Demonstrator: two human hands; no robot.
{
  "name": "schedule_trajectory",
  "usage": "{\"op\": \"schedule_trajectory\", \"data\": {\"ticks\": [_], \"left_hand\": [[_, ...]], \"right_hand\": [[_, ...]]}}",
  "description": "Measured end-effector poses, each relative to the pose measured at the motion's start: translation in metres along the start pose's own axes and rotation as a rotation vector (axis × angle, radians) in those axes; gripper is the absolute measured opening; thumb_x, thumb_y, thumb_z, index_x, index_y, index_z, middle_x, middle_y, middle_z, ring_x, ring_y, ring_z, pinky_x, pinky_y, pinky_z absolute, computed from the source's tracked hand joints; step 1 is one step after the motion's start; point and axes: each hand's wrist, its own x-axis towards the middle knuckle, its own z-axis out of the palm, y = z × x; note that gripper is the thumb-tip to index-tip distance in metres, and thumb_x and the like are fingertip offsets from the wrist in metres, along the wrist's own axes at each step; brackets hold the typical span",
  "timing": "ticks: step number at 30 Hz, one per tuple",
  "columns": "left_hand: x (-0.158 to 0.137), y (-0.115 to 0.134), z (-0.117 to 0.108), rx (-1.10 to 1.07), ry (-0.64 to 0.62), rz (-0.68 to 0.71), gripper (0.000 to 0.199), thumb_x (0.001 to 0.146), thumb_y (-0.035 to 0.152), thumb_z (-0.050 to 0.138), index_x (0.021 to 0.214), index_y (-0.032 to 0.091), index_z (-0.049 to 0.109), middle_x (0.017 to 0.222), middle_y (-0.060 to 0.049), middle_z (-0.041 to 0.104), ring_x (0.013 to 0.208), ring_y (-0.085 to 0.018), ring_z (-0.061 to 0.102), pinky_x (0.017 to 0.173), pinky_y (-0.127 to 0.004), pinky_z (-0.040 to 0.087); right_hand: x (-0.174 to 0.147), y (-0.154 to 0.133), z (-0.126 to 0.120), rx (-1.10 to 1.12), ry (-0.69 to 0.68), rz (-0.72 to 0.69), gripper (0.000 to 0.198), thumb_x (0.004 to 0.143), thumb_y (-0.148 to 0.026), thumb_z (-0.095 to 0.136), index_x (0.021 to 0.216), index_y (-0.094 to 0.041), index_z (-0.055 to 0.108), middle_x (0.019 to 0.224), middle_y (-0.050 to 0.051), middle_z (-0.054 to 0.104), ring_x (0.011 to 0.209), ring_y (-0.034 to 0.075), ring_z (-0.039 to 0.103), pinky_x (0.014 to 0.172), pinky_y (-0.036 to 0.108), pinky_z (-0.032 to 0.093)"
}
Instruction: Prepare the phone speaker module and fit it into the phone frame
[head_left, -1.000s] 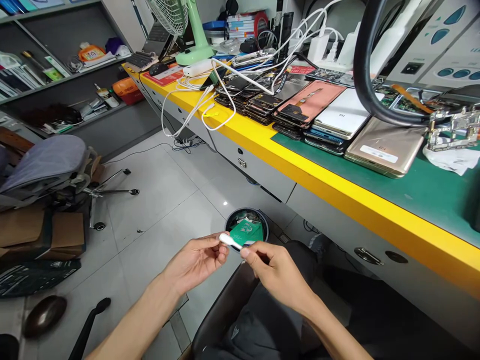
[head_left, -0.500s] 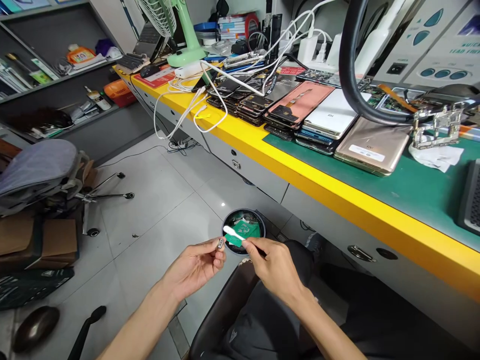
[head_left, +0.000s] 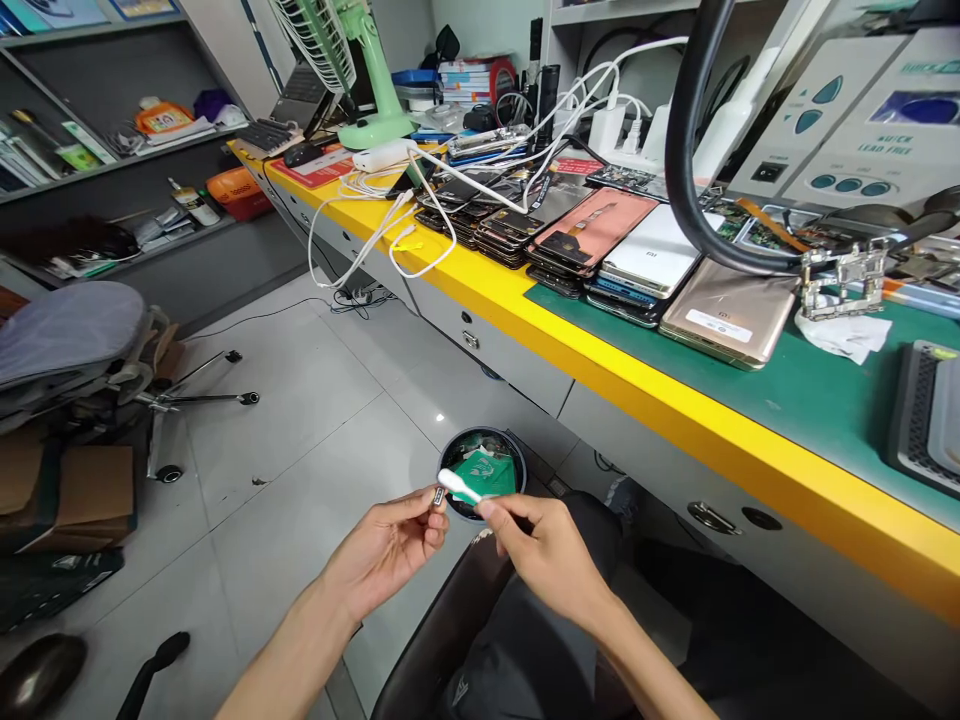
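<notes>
My left hand (head_left: 394, 545) pinches a tiny dark part with a pale metal rim (head_left: 439, 496) between thumb and forefinger; it is too small to tell its exact kind. A white cotton swab (head_left: 463, 488) sticks out from the closed thumb and fingers of my right hand (head_left: 551, 550). The swab's thick white head lies right by the upper end of the small part; whether they touch I cannot tell. Both hands are held in the air above my lap. Beneath and behind them stands a round trash bin (head_left: 523, 470) with green wrappers (head_left: 491, 470) inside.
The yellow-edged workbench (head_left: 637, 410) runs along the right, with stacked phones (head_left: 592, 230), white cables (head_left: 427, 265) and a soldering station (head_left: 840, 130). A black hose (head_left: 671, 150) curves above it. A green fan (head_left: 379, 90) stands farther back. An office chair (head_left: 67, 330) is at left.
The swab's head has come closer to the upper end of the small part. Both hands keep their grips. The camera view has shifted slightly to the right.
</notes>
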Motion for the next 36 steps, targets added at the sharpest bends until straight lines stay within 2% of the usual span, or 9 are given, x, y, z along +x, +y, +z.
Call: {"op": "schedule_trajectory", "data": {"ticks": [2, 6, 11, 16, 22, 27, 32, 34, 36], "left_hand": [[0.0, 0.0, -0.001, 0.001, 0.004, -0.005, 0.002, 0.093, 0.009, 0.064, 0.093, 0.011, 0.065, 0.081, 0.001, 0.064, 0.065, -0.01, 0.063, 0.055, -0.021, 0.055], [0.001, -0.002, -0.002, 0.006, -0.012, -0.008, 0.003, 0.093, 0.009, 0.064, 0.093, 0.011, 0.065, 0.081, 0.001, 0.064, 0.064, -0.009, 0.062, 0.054, -0.02, 0.054], [0.004, -0.006, -0.003, 0.008, -0.001, 0.014, 0.002, 0.093, 0.009, 0.064, 0.092, 0.011, 0.065, 0.081, 0.001, 0.064, 0.065, -0.01, 0.063, 0.055, -0.021, 0.055], [0.001, -0.007, 0.001, 0.04, -0.017, 0.036, 0.003, 0.092, 0.008, 0.064, 0.093, 0.011, 0.066, 0.08, 0.001, 0.064, 0.065, -0.01, 0.062, 0.054, -0.02, 0.054], [0.0, -0.005, 0.0, 0.087, -0.02, 0.092, 0.004, 0.092, 0.008, 0.065, 0.089, 0.011, 0.065, 0.081, 0.001, 0.065, 0.066, -0.01, 0.064, 0.056, -0.021, 0.055], [-0.004, -0.006, 0.003, 0.121, -0.017, 0.152, 0.004, 0.092, 0.008, 0.064, 0.094, 0.011, 0.067, 0.08, 0.001, 0.065, 0.066, -0.01, 0.064, 0.056, -0.021, 0.055], [-0.004, -0.003, 0.007, 0.158, -0.006, 0.185, 0.005, 0.092, 0.008, 0.064, 0.096, 0.01, 0.067, 0.08, 0.001, 0.066, 0.066, -0.01, 0.064, 0.057, -0.022, 0.056], [-0.002, -0.003, 0.006, 0.173, -0.011, 0.182, 0.004, 0.092, 0.008, 0.065, 0.094, 0.011, 0.067, 0.079, 0.001, 0.066, 0.067, -0.01, 0.064, 0.057, -0.022, 0.056], [-0.002, -0.004, 0.005, 0.185, -0.017, 0.179, 0.004, 0.092, 0.008, 0.065, 0.093, 0.011, 0.067, 0.08, 0.001, 0.065, 0.067, -0.01, 0.064, 0.057, -0.021, 0.055]], "right_hand": [[0.0, 0.0, -0.001, -0.013, -0.029, -0.008, 0.044, 0.104, -0.042, 0.053, 0.072, -0.014, 0.065, 0.059, -0.006, 0.058, 0.053, 0.012, 0.059, 0.054, 0.025, 0.049], [0.001, 0.001, 0.0, -0.061, 0.053, 0.018, 0.028, 0.105, -0.035, 0.054, 0.093, -0.015, 0.069, 0.08, 0.0, 0.068, 0.071, 0.015, 0.066, 0.07, 0.032, 0.056], [-0.001, 0.004, -0.001, -0.04, -0.044, 0.016, 0.037, 0.103, -0.039, 0.058, 0.078, -0.013, 0.066, 0.064, -0.005, 0.061, 0.056, 0.012, 0.063, 0.055, 0.025, 0.053], [0.001, 0.003, -0.001, -0.073, 0.048, 0.043, 0.023, 0.104, -0.034, 0.057, 0.098, -0.015, 0.069, 0.087, 0.001, 0.071, 0.076, 0.016, 0.069, 0.072, 0.033, 0.058], [-0.002, 0.001, 0.001, -0.024, -0.028, 0.011, 0.035, 0.105, -0.037, 0.054, 0.083, -0.013, 0.068, 0.065, -0.005, 0.063, 0.054, 0.011, 0.062, 0.054, 0.024, 0.053], [-0.005, 0.003, -0.004, -0.078, 0.084, 0.005, 0.025, 0.105, -0.035, 0.055, 0.098, -0.016, 0.069, 0.086, 0.001, 0.071, 0.076, 0.016, 0.068, 0.074, 0.034, 0.057], [-0.009, -0.001, -0.007, -0.051, 0.01, -0.029, 0.045, 0.107, -0.04, 0.047, 0.076, -0.014, 0.067, 0.06, -0.005, 0.06, 0.053, 0.012, 0.06, 0.052, 0.024, 0.048], [-0.009, 0.0, -0.005, -0.066, 0.006, -0.051, 0.043, 0.106, -0.039, 0.05, 0.077, -0.015, 0.068, 0.062, -0.005, 0.062, 0.056, 0.013, 0.061, 0.056, 0.025, 0.05], [-0.008, 0.002, -0.004, -0.095, 0.055, -0.056, 0.032, 0.105, -0.037, 0.052, 0.091, -0.016, 0.071, 0.075, -0.001, 0.069, 0.069, 0.015, 0.066, 0.068, 0.031, 0.054]]}}
